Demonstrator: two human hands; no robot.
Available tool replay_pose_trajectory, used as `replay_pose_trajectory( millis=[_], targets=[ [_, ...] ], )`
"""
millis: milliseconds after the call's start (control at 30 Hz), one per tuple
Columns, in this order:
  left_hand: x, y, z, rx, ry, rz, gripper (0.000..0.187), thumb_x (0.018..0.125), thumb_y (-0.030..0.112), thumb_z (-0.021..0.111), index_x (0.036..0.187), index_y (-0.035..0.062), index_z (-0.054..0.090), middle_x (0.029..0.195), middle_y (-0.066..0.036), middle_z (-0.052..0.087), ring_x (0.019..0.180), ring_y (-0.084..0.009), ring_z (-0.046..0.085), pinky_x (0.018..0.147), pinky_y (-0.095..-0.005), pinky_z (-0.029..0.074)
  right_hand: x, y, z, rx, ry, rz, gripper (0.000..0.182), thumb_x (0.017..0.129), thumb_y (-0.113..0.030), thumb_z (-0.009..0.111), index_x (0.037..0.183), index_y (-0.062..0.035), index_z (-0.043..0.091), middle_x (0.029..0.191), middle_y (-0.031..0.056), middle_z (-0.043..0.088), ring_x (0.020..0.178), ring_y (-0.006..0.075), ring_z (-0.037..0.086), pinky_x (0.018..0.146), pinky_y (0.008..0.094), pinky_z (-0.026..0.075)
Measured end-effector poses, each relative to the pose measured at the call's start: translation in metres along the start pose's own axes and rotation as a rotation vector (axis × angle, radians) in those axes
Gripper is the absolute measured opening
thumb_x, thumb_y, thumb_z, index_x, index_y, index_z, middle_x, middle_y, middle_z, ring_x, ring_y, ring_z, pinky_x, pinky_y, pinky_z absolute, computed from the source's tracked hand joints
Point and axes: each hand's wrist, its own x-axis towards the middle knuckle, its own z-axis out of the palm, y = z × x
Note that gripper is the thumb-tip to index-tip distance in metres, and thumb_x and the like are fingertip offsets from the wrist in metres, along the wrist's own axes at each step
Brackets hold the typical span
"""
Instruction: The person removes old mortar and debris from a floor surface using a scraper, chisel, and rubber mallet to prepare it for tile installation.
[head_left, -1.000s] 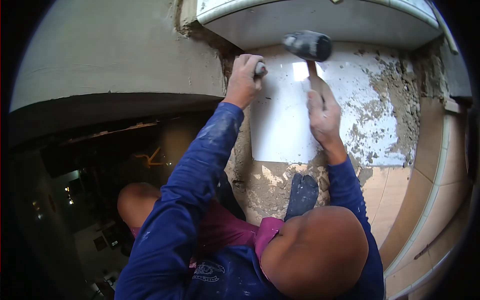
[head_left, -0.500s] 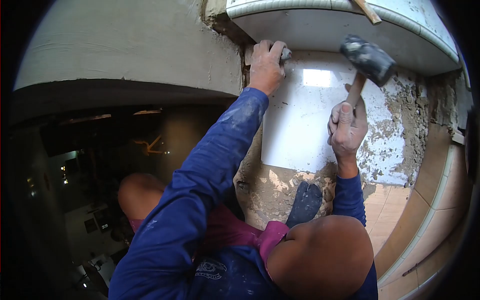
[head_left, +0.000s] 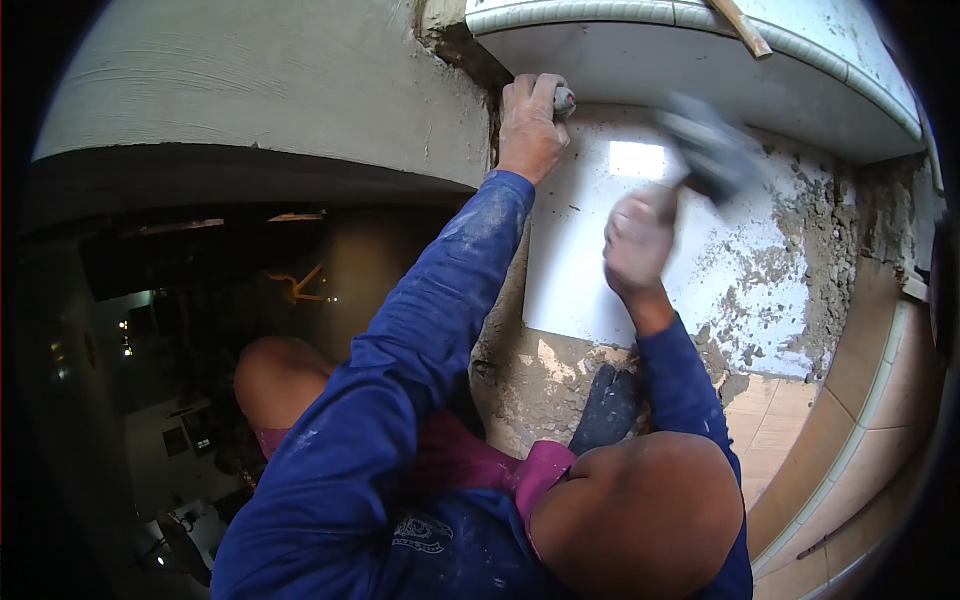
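My left hand is wrapped round a grey, round-ended tool at the wall corner. Only its end shows, with a small red mark; the rest is hidden by my fingers and the shadow. In my right hand is the wooden handle of a mallet with a black head, blurred by motion. The mallet head is raised above a white glossy tile, to the right of my left hand and apart from the tool.
A white tiled ledge overhangs the far side, with a wooden stick on it. Mortar rubble lies along the right. A grey plastered wall stands at left, above a dark drop. My foot rests on the rough floor.
My right hand and the mallet have swung left, nearer my left hand. The left hand keeps its grip at the corner, nearly still.
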Motion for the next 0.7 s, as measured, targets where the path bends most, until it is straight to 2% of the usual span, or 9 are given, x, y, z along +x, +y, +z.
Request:
replay_pose_trajectory(
  millis=[33, 67, 133, 233, 333, 400, 600, 633, 700],
  targets=[
    [-0.001, 0.000, -0.001, -0.007, 0.003, 0.007, 0.030, 0.081, 0.005, 0.072, 0.107, 0.0097, 0.059, 0.106, -0.016, 0.057, 0.101, -0.0372, 0.052, 0.089, -0.0456, 0.044, 0.012, 0.000, 0.002, -0.374, -0.011, -0.261, 0.022, 0.101, -0.017, 0.049, 0.108, 0.0024, 0.056, 0.086, 0.0247, 0.059, 0.062, 0.0402, 0.060, 0.061, 0.0457, 0.049],
    [-0.001, -0.003, -0.003, -0.013, 0.008, 0.017, 0.029, 0.081, 0.006, 0.073, 0.106, 0.0093, 0.058, 0.106, -0.016, 0.057, 0.101, -0.0372, 0.052, 0.089, -0.0455, 0.044, 0.025, -0.034, -0.002, -0.086, -0.085, 0.326, 0.023, 0.101, -0.019, 0.049, 0.107, 0.0023, 0.057, 0.092, 0.0307, 0.061, 0.077, 0.0507, 0.061, 0.068, 0.0508, 0.049],
    [-0.003, -0.005, -0.008, -0.040, -0.005, 0.022, 0.029, 0.081, 0.005, 0.072, 0.106, 0.0091, 0.058, 0.105, -0.016, 0.057, 0.100, -0.0374, 0.053, 0.089, -0.0454, 0.044, 0.039, -0.051, -0.018, -0.058, -0.087, 0.320, 0.023, 0.102, -0.019, 0.050, 0.109, 0.0024, 0.056, 0.084, 0.0285, 0.062, 0.074, 0.0506, 0.061, 0.065, 0.0498, 0.048],
    [-0.002, -0.006, -0.017, -0.092, -0.004, -0.003, 0.031, 0.079, 0.002, 0.070, 0.107, 0.0096, 0.058, 0.104, -0.016, 0.057, 0.100, -0.0380, 0.053, 0.089, -0.0451, 0.044, 0.021, -0.049, -0.005, 0.545, 0.101, 0.076, 0.012, 0.098, -0.007, 0.055, 0.107, 0.0004, 0.056, 0.077, 0.0180, 0.059, 0.061, 0.0255, 0.058, 0.058, 0.0376, 0.047],
    [0.001, -0.014, -0.020, -0.095, 0.010, 0.050, 0.032, 0.078, -0.001, 0.069, 0.106, 0.0097, 0.058, 0.103, -0.016, 0.057, 0.101, -0.0380, 0.052, 0.089, -0.0452, 0.044, 0.031, -0.022, 0.009, -0.214, -0.045, -0.142, 0.020, 0.099, -0.015, 0.055, 0.107, 0.0025, 0.053, 0.077, 0.0240, 0.060, 0.069, 0.0440, 0.064, 0.056, 0.0462, 0.048],
    [0.003, -0.034, -0.016, -0.056, 0.021, 0.159, 0.030, 0.079, 0.000, 0.070, 0.105, 0.0087, 0.057, 0.103, -0.016, 0.057, 0.100, -0.0374, 0.052, 0.089, -0.0453, 0.044, 0.037, -0.037, -0.005, -0.140, -0.280, 0.290, 0.024, 0.099, -0.017, 0.053, 0.110, 0.0038, 0.053, 0.081, 0.0277, 0.060, 0.077, 0.0523, 0.061, 0.058, 0.0504, 0.048],
    [0.001, -0.028, -0.031, -0.185, 0.019, 0.054, 0.030, 0.078, 0.001, 0.070, 0.105, 0.0045, 0.056, 0.105, -0.016, 0.056, 0.101, -0.0385, 0.054, 0.092, -0.0443, 0.045, 0.034, -0.043, 0.005, -0.161, 0.012, -0.194, 0.019, 0.095, -0.010, 0.058, 0.112, -0.0007, 0.053, 0.075, 0.0252, 0.061, 0.070, 0.0448, 0.064, 0.057, 0.0492, 0.051],
    [0.005, -0.031, -0.031, -0.198, 0.042, 0.057, 0.030, 0.079, 0.002, 0.072, 0.104, 0.0044, 0.055, 0.104, -0.016, 0.056, 0.100, -0.0377, 0.054, 0.092, -0.0439, 0.045, 0.049, -0.038, 0.007, -0.320, -0.256, 0.156, 0.020, 0.097, -0.016, 0.057, 0.108, -0.0015, 0.050, 0.072, 0.0265, 0.061, 0.068, 0.0471, 0.063, 0.057, 0.0520, 0.049],
    [0.006, -0.038, -0.033, -0.237, 0.053, 0.051, 0.029, 0.081, 0.002, 0.072, 0.104, 0.0040, 0.056, 0.104, -0.015, 0.056, 0.098, -0.0355, 0.056, 0.091, -0.0422, 0.045, 0.058, -0.042, -0.005, -0.186, -0.251, 0.144, 0.022, 0.099, -0.021, 0.057, 0.105, -0.0014, 0.049, 0.070, 0.0260, 0.061, 0.067, 0.0482, 0.063, 0.057, 0.0525, 0.049]
  ],
)
